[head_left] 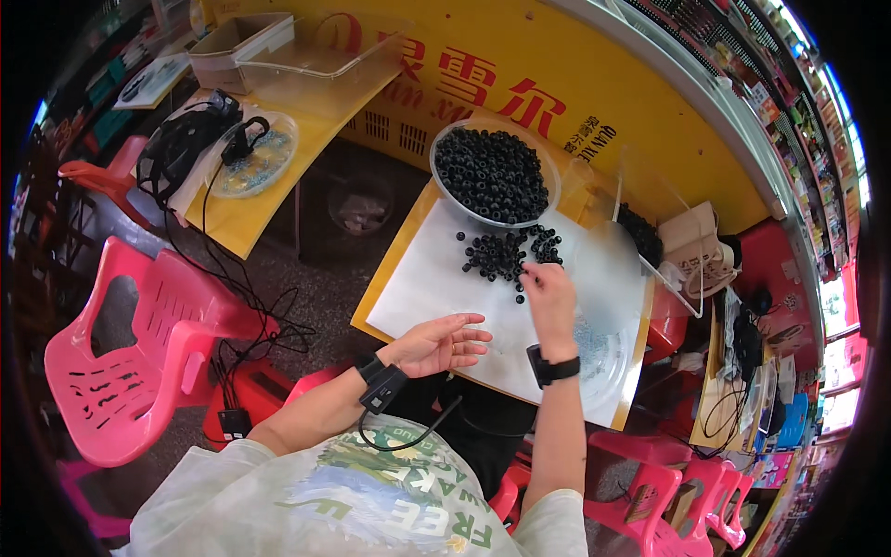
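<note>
Far left on the floor, there's a pink plastic chair with slots in its back [153,408]. Just right of it, a yellow side table [246,227] carries a shallow, round, clear plastic tray [293,153] of pale blue bits.

On to the yellow desk [401,251], topped by a flat white sheet [418,288]! The left hand [434,344], a black band [380,382] on its wrist, hovers over the near edge, towards the left corner: grip wide, fingers loosely apart, palm showing. Up at the far edge sits a round, clear plastic bowl [551,176], heaped with small, round, black beads. Spilling just below it, a pile of loose black beads [495,258] lies on the sheet.

And here's the right hand [552,295], fingertips right at that pile's near side! Its grip is narrow, thumb and fingers drawn together; whether a bead sits between them, I can't tell. Towards the near right corner rests a second clear round tray [619,362], also with pale blue bits. Finally, by the right edge, a clear plastic box [650,186] leans at a slant, dark beads showing behind its wall.
</note>
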Available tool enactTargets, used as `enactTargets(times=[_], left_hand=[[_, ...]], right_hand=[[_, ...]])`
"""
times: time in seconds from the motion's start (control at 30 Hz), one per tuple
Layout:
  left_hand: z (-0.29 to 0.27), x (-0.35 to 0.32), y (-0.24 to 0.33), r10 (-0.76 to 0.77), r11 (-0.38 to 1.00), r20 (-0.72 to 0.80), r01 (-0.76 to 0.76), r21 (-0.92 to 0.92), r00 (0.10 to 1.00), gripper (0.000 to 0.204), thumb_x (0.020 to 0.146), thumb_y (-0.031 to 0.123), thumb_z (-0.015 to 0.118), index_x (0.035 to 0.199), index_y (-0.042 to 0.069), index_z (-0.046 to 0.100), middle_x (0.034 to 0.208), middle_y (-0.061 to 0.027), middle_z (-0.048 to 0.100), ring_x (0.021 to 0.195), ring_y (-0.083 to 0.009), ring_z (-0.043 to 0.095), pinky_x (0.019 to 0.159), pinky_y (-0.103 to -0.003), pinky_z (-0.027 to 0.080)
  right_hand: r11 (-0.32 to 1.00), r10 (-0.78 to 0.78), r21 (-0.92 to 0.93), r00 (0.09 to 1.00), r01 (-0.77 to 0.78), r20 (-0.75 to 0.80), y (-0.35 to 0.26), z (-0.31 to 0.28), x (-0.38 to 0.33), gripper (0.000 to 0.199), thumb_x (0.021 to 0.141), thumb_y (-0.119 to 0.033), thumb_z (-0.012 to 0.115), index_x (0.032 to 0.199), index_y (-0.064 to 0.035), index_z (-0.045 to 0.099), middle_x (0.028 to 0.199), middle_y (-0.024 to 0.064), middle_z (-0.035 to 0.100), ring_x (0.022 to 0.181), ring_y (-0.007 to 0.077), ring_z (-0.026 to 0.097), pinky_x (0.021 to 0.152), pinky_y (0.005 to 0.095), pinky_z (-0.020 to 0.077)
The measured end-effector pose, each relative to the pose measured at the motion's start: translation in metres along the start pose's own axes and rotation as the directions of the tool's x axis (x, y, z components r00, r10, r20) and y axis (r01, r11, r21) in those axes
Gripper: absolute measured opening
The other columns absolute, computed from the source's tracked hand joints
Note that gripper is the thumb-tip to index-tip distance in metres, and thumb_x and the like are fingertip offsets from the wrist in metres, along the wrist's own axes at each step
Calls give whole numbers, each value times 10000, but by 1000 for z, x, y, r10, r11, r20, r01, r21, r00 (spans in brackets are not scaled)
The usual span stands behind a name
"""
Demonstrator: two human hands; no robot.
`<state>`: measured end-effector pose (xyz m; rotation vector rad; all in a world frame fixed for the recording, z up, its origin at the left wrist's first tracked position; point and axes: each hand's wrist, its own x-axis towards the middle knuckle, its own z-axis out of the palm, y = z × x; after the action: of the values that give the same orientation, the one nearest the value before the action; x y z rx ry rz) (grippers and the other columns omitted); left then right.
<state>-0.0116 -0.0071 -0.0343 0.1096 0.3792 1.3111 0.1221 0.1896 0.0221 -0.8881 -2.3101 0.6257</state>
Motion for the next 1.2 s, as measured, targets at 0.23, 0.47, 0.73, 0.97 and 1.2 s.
enactTargets(times=[0.23, 0.47, 0.73, 0.97, 1.2], left_hand=[[1, -3, -1, 9, 1000, -26, -9, -8, 1000, 353, 1046, 241, 467, 1350, 61, 451, 1252, -135, 596, 1077, -221, 640, 942, -356, 541], [18, 3, 3, 142, 989, -207, -128, 77, 968, 267, 972, 101, 603, 1230, 56, 554, 1145, -90, 641, 1031, -178, 653, 888, -292, 563], [15, 4, -1, 166, 970, -244, -113, 214, 955, 235, 954, 90, 629, 1184, 45, 602, 1038, -69, 660, 897, -140, 654, 805, -254, 576], [13, 6, 1, 159, 973, -228, -113, 203, 961, 230, 966, 103, 616, 1182, 27, 608, 1016, -92, 671, 899, -156, 658, 799, -274, 582], [10, 2, 0, 152, 973, -207, -109, 204, 967, 213, 977, 118, 601, 1173, 33, 607, 1037, -95, 667, 922, -161, 654, 816, -297, 583]], right_hand=[[926, -106, -358, 992, 122, 64, 2, 30, 1, 188, 692, -79, 776, 871, -57, 721, 919, 92, 609, 922, 299, 590, 814, 403, 481], [871, 289, 353, 938, -340, 190, -44, 2, -48, 201, 797, -132, 753, 981, -52, 742, 817, 35, 581, 703, 137, 494, 629, 279, 411], [860, 268, 404, 950, -311, 160, -63, -3, -95, 220, 843, -142, 718, 1045, -56, 739, 913, 86, 644, 742, 175, 575, 663, 282, 463], [954, 182, -221, 977, -203, -109, 18, -60, -114, 202, 846, -43, 640, 1036, -27, 707, 962, 156, 622, 906, 328, 609, 797, 390, 491], [962, 159, -202, 979, -182, -124, 41, -82, -143, 288, 873, 21, 593, 1142, -31, 678, 987, 163, 624, 854, 317, 626, 755, 385, 497]])
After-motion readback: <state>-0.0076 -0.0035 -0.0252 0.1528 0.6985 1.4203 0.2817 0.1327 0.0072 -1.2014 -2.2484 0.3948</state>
